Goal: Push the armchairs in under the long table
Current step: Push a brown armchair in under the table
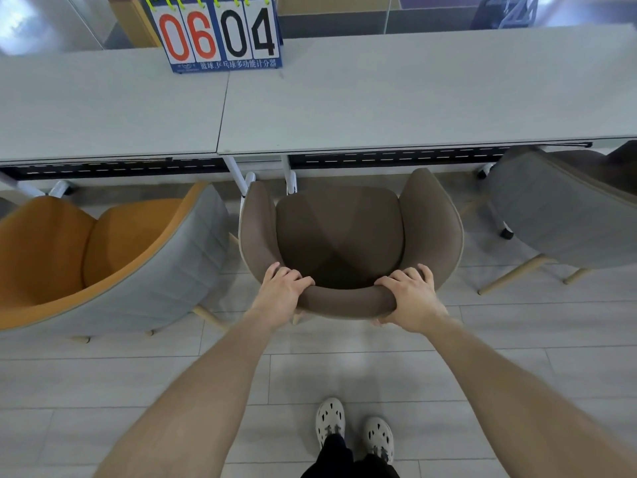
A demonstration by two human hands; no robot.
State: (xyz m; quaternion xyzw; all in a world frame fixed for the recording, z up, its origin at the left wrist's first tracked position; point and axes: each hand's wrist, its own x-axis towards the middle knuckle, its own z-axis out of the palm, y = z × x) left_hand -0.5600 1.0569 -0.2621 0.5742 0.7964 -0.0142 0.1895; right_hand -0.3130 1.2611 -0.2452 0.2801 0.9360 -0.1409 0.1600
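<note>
We're gripping the brown armchair point(341, 232) by its backrest w/ left hand point(281, 291) & right hand point(410, 298), fingers point(296, 276) curling over the rim. It's sitting just short of the desk point(379, 98). Orange armchair point(51, 253) & grey armchair point(558, 215) are waiting too, so none looks pushed in yet.

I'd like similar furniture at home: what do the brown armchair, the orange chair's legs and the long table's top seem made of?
The brown armchair looks upholstered in matte fabric or faux suede: no shine, pale piping along its rim. The orange chair's legs look like pale wood, possibly painted metal. The long table's top seems smooth grey laminate: faint sheen, no grain.
</note>
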